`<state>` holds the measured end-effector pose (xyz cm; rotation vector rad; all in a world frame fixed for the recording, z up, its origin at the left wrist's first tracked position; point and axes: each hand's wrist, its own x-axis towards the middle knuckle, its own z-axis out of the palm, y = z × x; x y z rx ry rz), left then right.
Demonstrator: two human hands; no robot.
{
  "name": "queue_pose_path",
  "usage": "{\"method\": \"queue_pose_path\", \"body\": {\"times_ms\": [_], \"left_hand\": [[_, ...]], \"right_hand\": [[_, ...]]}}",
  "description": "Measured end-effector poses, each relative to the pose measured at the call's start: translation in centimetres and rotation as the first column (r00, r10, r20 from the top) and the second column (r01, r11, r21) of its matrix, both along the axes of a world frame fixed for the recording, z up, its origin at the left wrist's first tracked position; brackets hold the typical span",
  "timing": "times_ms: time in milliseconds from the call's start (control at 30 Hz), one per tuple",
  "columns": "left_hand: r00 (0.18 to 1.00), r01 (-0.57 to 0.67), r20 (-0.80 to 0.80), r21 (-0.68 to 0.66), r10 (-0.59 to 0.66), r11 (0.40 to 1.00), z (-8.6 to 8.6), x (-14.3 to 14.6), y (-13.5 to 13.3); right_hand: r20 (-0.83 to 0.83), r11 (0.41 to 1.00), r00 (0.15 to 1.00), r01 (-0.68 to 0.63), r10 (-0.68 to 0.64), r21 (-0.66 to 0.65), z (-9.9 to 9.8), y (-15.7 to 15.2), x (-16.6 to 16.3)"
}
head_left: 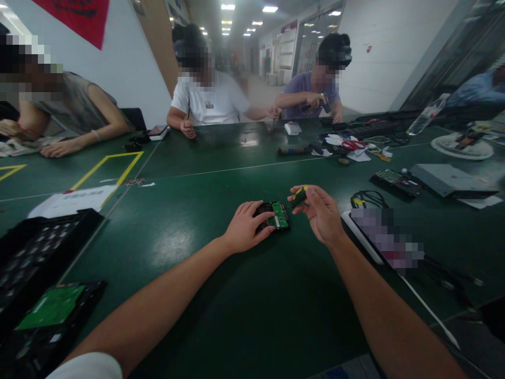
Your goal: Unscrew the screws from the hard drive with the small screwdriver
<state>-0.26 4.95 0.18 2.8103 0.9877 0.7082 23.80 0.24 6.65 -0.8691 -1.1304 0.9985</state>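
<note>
Hard drive (277,215) under L hand (246,229), blk-yellow tool (299,196) in R hand (321,213)

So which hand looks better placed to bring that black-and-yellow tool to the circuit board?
Right, probably. The right hand holds the black-and-yellow tool just beside the hard drive, whose green circuit board faces up. The left hand rests on the drive, pressing it to the green table.
</note>
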Motion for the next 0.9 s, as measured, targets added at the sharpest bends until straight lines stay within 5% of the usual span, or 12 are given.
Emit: {"method": "queue_pose_path", "body": {"times_ms": [900], "left_hand": [[1.0,0.001,0.006,0.01,-0.001,1.0,-0.08,0.04,0.03]], "right_hand": [[-0.047,1.0,0.999,0.002,-0.002,0.015,-0.17,0.25,0.21]]}}
